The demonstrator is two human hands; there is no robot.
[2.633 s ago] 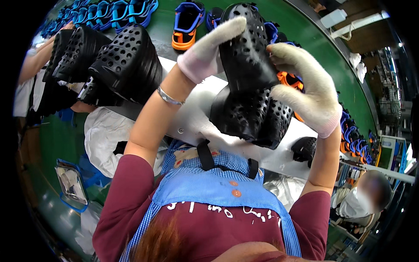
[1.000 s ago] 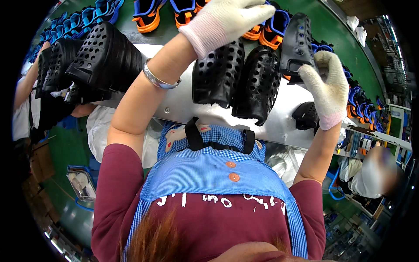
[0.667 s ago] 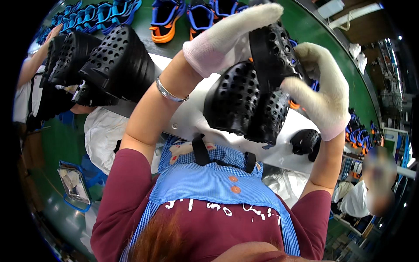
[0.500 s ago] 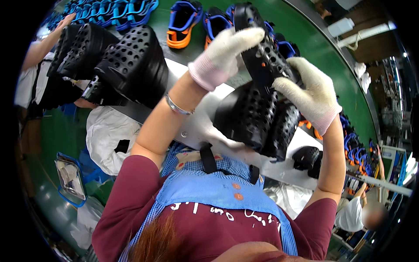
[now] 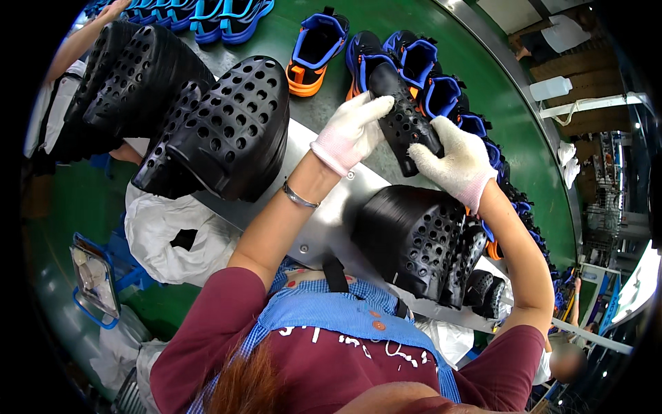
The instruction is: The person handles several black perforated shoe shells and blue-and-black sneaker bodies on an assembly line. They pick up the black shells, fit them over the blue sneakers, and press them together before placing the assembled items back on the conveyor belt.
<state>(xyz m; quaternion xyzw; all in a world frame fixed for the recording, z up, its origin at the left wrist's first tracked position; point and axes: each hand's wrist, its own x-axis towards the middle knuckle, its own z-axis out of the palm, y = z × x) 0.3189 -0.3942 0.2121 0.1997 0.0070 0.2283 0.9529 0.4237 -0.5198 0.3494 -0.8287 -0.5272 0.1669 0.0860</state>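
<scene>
Head view. The left hand and the right hand, both in white knit gloves, together hold one black perforated foam clog upper above the green conveyor belt. The left fingers close narrowly on its far end, toward 11 o'clock; the right fingers wrap its near end, toward 5 o'clock. The long axis of the piece therefore runs from 11 to 5 o'clock, perforated face upward, slightly tilted.

Toward 7 o'clock of the held piece, a nested stack of black perforated uppers rests on the pale grey metal shelf, open ends toward the person; the number of pieces in it cannot be told. At 9 o'clock a second, larger stack lies on the same shelf, with at least one more stack beyond it.

On the belt, at 12 o'clock, one blue-and-orange sandal stands alone; a curving row of blue sandals passes behind the hands, too overlapped to count.
</scene>
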